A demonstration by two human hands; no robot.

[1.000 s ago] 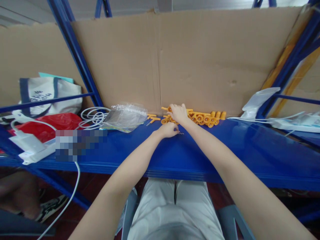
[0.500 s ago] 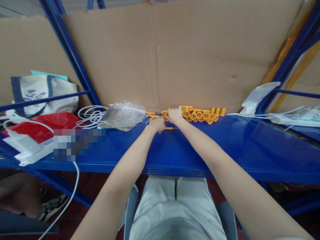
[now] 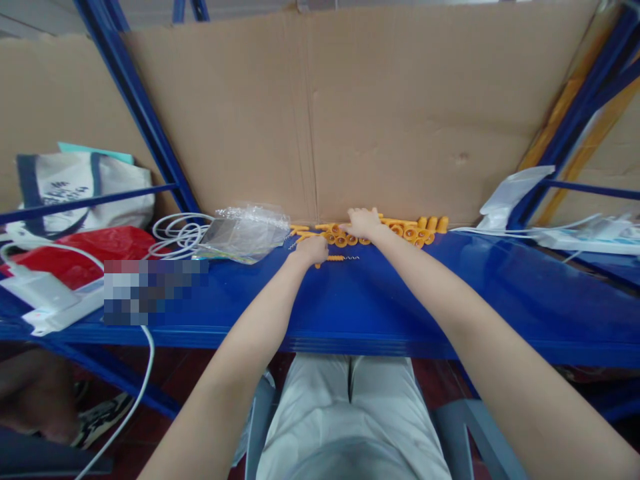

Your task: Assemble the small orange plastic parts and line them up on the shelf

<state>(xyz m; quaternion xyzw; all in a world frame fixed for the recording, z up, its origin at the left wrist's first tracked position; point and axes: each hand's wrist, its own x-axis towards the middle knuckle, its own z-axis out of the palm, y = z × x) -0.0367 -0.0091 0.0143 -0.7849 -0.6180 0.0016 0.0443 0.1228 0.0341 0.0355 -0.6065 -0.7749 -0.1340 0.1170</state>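
Observation:
A pile of small orange plastic corkscrews (image 3: pixel 410 231) lies along the back of the blue shelf (image 3: pixel 400 293), against the cardboard. My right hand (image 3: pixel 363 222) rests on the left end of that pile, fingers curled down over the pieces. My left hand (image 3: pixel 313 250) is closed on one orange corkscrew (image 3: pixel 336 257) that lies on the shelf, its thin metal spiral pointing right. Two more orange corkscrews (image 3: pixel 300 231) lie just left of my hands.
Clear plastic bags (image 3: pixel 245 230) and a coiled white cable (image 3: pixel 180 235) lie to the left. Further left are a red bag (image 3: pixel 95 250), a white tote (image 3: pixel 75 183) and a white charger (image 3: pixel 45 293). White packets and cables (image 3: pixel 575 237) lie right. Someone's leg and shoe (image 3: pixel 45 407) show below left.
My right hand went left to meet the left hand, then returned to the pile. My left hand moved slightly left, and one orange corkscrew now lies out on the shelf under it.

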